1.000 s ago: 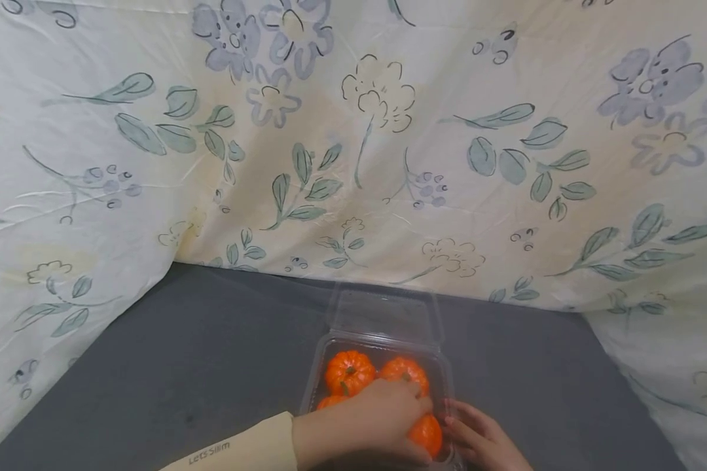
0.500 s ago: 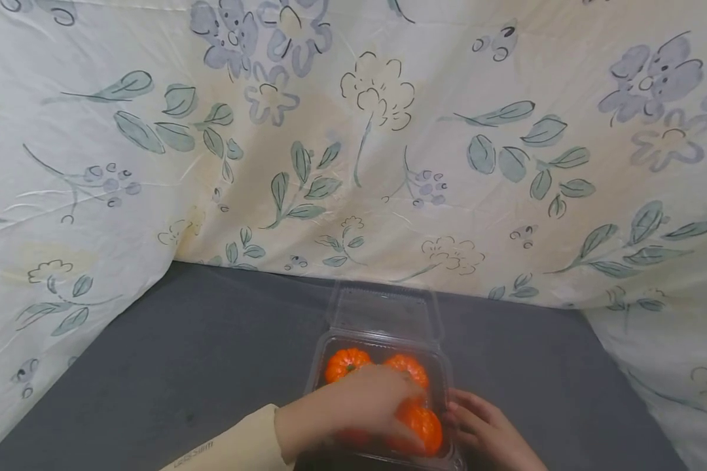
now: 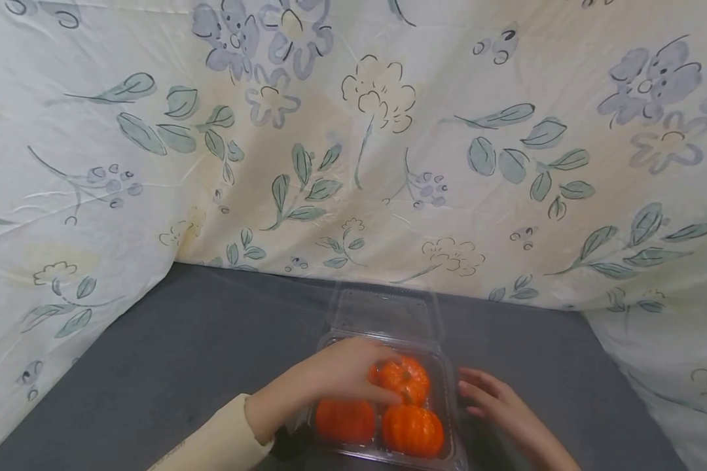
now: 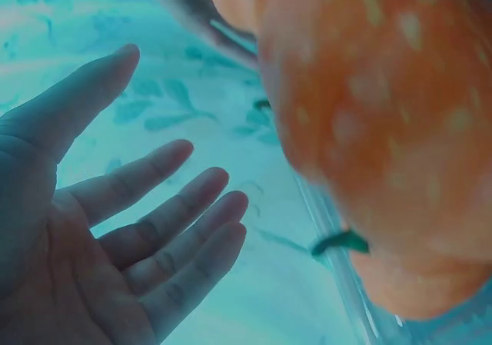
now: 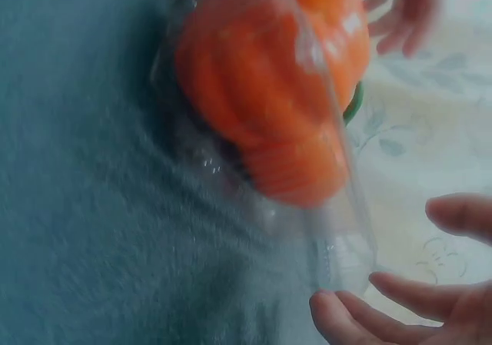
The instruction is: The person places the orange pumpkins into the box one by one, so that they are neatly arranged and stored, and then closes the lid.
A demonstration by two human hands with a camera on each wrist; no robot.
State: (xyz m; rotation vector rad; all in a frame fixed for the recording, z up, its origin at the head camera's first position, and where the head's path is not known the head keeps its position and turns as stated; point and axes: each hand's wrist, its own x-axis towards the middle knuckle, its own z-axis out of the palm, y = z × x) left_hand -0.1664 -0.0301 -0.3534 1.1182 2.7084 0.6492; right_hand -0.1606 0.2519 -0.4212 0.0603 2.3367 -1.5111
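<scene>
Small orange pumpkins fill a clear plastic clamshell box [image 3: 452, 409]. In the head view the front-right pumpkin [image 3: 414, 433], front-left pumpkin [image 3: 345, 424] and back-right pumpkin [image 3: 411, 374] show; the back-left spot is mostly hidden by my left hand [image 3: 349, 369]. That hand hovers over the box, and the left wrist view has its fingers [image 4: 188, 257] spread and relaxed, apart from a near pumpkin [image 4: 377, 122] with a green stem. My right hand [image 3: 497, 400] is just off the box's right side, fingers loosely extended and holding nothing. In the right wrist view a pumpkin [image 5: 254, 68] shows through the box wall.
The hinged clear lid [image 3: 385, 315] lies folded back behind the box. Dark grey cloth [image 3: 224, 340] covers the table. A floral curtain [image 3: 353, 163] hangs along the back and both sides.
My left hand has moved left and back from the right-hand pumpkins, uncovering the front pair. My right hand has drawn away from the box's right edge.
</scene>
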